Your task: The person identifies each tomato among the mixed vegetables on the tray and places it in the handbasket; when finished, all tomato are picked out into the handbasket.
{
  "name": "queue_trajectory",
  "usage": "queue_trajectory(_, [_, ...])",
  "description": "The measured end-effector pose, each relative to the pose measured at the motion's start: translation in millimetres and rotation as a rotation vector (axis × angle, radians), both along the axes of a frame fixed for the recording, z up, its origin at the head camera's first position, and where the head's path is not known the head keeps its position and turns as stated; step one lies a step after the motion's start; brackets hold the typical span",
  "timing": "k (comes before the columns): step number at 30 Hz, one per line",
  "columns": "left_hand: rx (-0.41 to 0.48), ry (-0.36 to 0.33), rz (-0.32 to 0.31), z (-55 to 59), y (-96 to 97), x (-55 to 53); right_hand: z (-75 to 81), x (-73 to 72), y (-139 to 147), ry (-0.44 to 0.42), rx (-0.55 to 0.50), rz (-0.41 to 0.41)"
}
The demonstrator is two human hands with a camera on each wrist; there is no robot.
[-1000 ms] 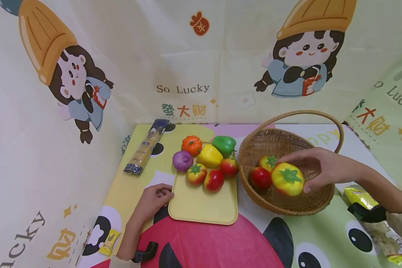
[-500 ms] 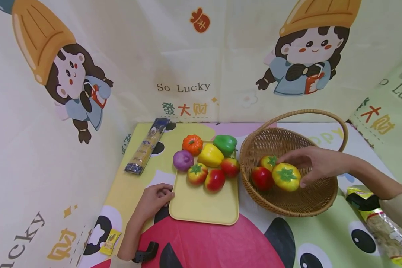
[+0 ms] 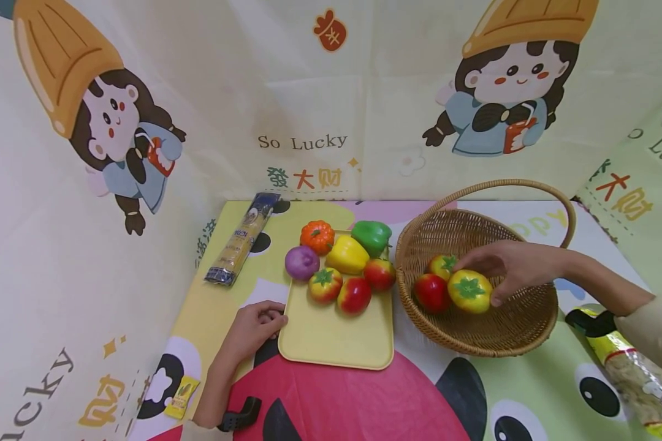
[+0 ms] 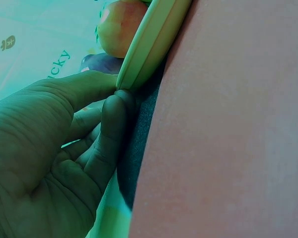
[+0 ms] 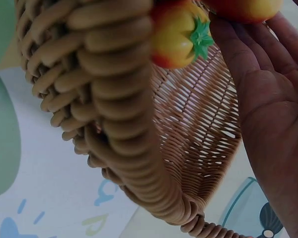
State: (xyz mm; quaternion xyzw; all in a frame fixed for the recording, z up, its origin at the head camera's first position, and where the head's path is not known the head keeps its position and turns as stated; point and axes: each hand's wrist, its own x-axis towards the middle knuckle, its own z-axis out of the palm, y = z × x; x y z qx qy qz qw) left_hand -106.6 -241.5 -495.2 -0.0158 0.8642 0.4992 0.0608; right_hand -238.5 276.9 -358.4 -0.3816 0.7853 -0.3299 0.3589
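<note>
In the head view my right hand (image 3: 510, 266) grips a yellow toy tomato (image 3: 470, 292) with a green star-shaped top, inside the wicker basket (image 3: 502, 343). Beside it lie a red fruit (image 3: 432, 294) and a red-yellow toy tomato (image 3: 442, 266). From the right wrist, the fingers (image 5: 256, 52) show under the held tomato (image 5: 248, 7). My left hand (image 3: 254, 331) pinches the left edge of a yellow tray (image 3: 336, 343); the left wrist view shows the thumb and a fingertip at the tray rim (image 4: 144, 49).
On or against the tray's far part are an orange pumpkin (image 3: 317, 237), purple onion (image 3: 301, 263), yellow pepper (image 3: 347, 255), green pepper (image 3: 371, 237) and several red-yellow fruits. A pasta packet (image 3: 243, 239) lies left. A snack bag (image 3: 640, 380) lies right, partly under the right forearm.
My right hand has moved slightly down and left with the yellow tomato, lowering it against the other fruits in the basket. The left hand stays on the tray edge.
</note>
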Motion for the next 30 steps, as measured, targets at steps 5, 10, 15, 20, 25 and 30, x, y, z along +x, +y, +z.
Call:
queue_trajectory(5, [-0.014,0.003,0.007,-0.8,0.5,0.0,-1.1,-2.6,-1.6,-0.027,0.028,0.006])
queue_trajectory(10, [-0.024,0.014,0.008,-1.0,0.8,0.2,-2.9,-5.2,-3.3,-0.039,0.05,0.009])
queue_trajectory(15, [-0.017,0.006,0.005,-2.2,-1.4,-1.1,-2.3,-9.6,-5.3,-0.073,0.081,0.018])
queue_trajectory(20, [-0.024,0.011,0.007,-2.0,-1.6,-1.1,-1.5,-12.2,-6.1,-0.099,0.121,0.024])
queue_trajectory(25, [-0.015,0.006,0.0,-2.7,-1.1,-1.2,-2.0,-14.1,-6.3,-0.121,0.148,0.015])
queue_trajectory(30, [-0.01,0.005,0.0,-3.2,-1.5,-1.9,-1.2,-14.6,-4.8,-0.115,0.168,0.025])
